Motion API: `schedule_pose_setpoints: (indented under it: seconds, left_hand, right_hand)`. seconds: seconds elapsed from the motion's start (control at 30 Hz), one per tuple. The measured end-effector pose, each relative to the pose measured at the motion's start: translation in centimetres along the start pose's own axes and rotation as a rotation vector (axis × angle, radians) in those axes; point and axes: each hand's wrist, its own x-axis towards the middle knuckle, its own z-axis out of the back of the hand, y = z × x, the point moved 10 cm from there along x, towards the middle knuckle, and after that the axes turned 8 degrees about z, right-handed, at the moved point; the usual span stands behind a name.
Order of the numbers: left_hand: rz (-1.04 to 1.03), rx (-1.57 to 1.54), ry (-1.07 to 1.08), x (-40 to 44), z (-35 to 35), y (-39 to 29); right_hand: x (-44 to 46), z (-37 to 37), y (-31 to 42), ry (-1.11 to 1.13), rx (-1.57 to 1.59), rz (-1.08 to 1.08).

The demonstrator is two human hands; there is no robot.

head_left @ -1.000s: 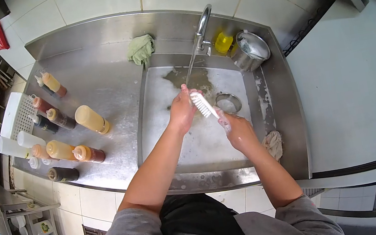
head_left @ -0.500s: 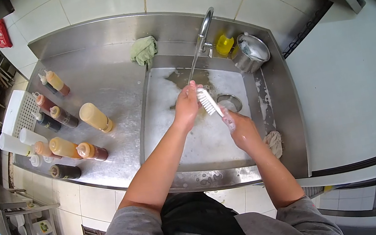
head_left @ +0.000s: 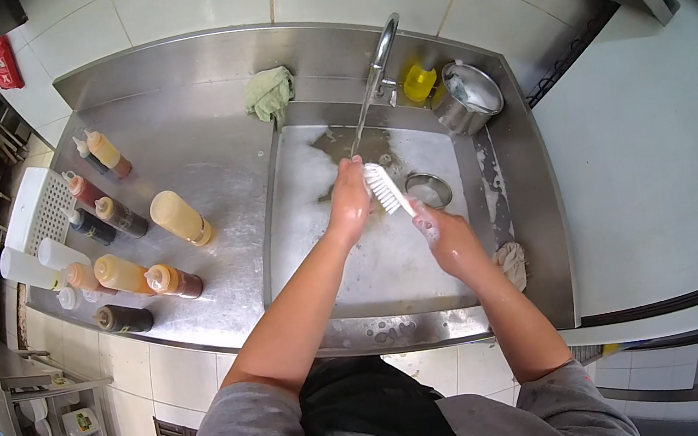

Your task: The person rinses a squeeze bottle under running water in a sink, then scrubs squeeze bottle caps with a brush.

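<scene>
The white brush [head_left: 383, 186] is over the foamy sink [head_left: 406, 329], its handle gripped in my right hand [head_left: 446, 236]. Beside its head, under the tap [head_left: 384, 48], is my left hand [head_left: 350, 202]; whether that clasps anything I can't tell. Bottles [head_left: 179, 218] are farther left.

Can't read any text here tbh. Red packet [head_left: 4, 64] way up-left of the left fingers [head_left: 352, 167] has markings, just too blurry.

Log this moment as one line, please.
right hand: gripping white brush | left hand: at water stream | sink: foam inside
</scene>
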Motion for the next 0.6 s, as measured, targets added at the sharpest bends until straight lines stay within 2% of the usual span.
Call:
schedule_pose_setpoints:
  seconds: [0.07, 0.1, 0.17, 0.27, 0.3, 0.37, 0.5, 0.57, 0.6]
  left_hand:
    - [0.216, -0.373, 0.169, 0.5, -1.1, 2.0]
    - [0.213, -0.374, 0.171, 0.7, -0.8, 2.0]
    - [0.435, -0.624, 0.462, -0.3, -3.2, 3.1]
    - [0.454, -0.689, 0.373, -0.1, -2.3, 3.0]
    - [0.454, -0.690, 0.374, -0.4, -2.6, 2.5]
    - [0.402, -0.548, 0.228, -0.6, -1.9, 1.5]
    - [0.404, -0.526, 0.213, 0.3, -1.5, 1.9]
    - [0.430, -0.510, 0.191, 0.0, -1.3, 1.8]
    - [0.432, -0.511, 0.190, 0.2, -1.2, 2.1]
  right_hand:
    - [-0.1, 0.0, 0.0, -0.008, 0.004, 0.008]
    - [-0.1, 0.1, -0.4, 0.003, 0.031, -0.012]
    - [-0.3, -0.2, -0.5, 0.014, 0.057, -0.032]
    - [-0.4, 0.1, 0.4, -0.055, -0.014, 0.065]
    - [0.0, 0.2, -0.6, -0.063, 0.026, 0.012]
    - [0.2, -0.2, -1.6, -0.071, 0.067, -0.041]
    - [0.3, -0.2, -1.0, -0.089, 0.004, -0.061]
    - [0.4, 1.0, -2.0, -0.139, 0.142, -0.143]
    - [0.4, 0.5, -1.6, -0.139, 0.130, -0.101]
